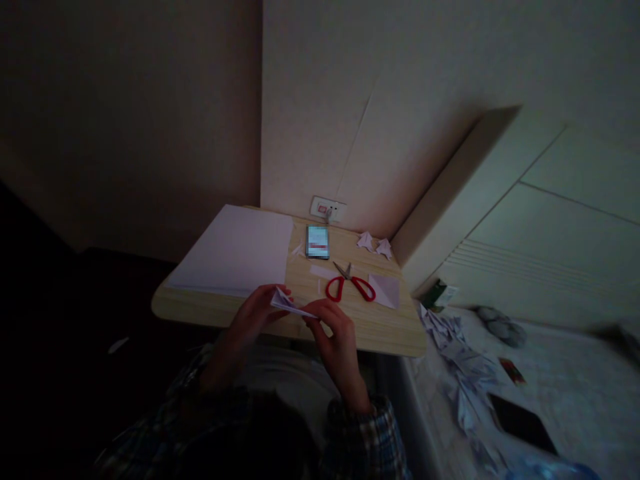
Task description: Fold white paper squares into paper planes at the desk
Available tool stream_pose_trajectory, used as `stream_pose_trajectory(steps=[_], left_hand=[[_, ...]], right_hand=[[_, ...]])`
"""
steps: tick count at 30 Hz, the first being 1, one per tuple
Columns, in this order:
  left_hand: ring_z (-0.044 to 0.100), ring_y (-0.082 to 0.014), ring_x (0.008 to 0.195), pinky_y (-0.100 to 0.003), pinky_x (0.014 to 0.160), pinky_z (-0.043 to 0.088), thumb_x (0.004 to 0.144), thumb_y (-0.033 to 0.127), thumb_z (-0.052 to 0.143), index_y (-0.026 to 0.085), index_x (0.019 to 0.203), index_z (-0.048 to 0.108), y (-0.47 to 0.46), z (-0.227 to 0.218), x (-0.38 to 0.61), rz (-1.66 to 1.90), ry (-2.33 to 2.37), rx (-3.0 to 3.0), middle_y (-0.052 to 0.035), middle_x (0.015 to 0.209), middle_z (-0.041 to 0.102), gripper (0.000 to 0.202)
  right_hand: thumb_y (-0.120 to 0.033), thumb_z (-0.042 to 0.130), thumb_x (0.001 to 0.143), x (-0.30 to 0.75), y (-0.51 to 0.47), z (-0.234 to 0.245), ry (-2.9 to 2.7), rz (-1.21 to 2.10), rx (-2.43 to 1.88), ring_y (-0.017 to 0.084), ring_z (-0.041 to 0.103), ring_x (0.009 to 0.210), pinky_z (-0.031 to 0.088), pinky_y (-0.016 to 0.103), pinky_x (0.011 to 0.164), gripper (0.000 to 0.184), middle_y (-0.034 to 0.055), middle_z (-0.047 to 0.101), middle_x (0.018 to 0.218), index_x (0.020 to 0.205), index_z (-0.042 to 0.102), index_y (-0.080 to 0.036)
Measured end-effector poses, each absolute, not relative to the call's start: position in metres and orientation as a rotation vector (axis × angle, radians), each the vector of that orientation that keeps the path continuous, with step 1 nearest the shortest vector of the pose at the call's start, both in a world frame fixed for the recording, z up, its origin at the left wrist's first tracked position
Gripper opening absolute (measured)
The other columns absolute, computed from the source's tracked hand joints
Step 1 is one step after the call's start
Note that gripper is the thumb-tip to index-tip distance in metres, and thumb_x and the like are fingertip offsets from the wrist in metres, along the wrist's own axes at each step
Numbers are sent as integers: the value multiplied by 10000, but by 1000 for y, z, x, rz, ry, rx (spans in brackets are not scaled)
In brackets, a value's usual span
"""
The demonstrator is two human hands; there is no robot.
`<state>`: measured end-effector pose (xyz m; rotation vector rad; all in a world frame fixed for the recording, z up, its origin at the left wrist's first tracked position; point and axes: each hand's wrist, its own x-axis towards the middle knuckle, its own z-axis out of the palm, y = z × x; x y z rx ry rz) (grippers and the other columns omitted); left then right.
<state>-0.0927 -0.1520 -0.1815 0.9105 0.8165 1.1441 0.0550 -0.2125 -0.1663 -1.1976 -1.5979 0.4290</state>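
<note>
A folded piece of white paper (291, 307) is held between both hands above the table's front edge. My left hand (257, 310) is closed on its left end, where the layers stand a little apart. The fingers of my right hand (334, 327) pinch its narrow right end. Beyond my right hand lie red-handled scissors (347, 283) with their blades parted. A square paper with a diagonal fold (385, 291) is to their right. On the left rests a large stack of white sheets (235, 250).
A phone with a lit screen (317, 241) stands below a wall socket (329, 209). Two small folded paper shapes (375, 245) sit at the table's back right. Paper strips (324, 272) lie near the scissors. On the bed at right are many folded papers (463, 360) and a dark flat device (521, 422).
</note>
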Motion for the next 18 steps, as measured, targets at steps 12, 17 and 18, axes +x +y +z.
stream_pose_trajectory(steps=[12,17,18], left_hand=[[639,-303,1037,-356,813,537,757,613,571,154,1000,700,-155,-172,-94,1005,821,865,-108,1057,726,535],[660,-304,988,-340,710,561,642,467,746,146,1076,641,-152,-178,-94,959,843,941,-123,1126,702,550],[667,-301,971,-339,727,557,594,409,785,143,1059,639,-150,-179,-94,966,867,966,-120,1083,718,555]], right_hand=[[-103,480,895,61,-212,-176,-1703,272,-1264,162,622,866,500,265,749,293,56,661,930,1015,712,-236],[-54,448,865,63,-210,-181,-1749,209,-1310,140,584,748,490,265,699,370,59,646,970,1039,713,-245],[-42,446,854,63,-209,-181,-1763,223,-1314,133,573,730,488,265,692,390,58,640,989,1048,711,-252]])
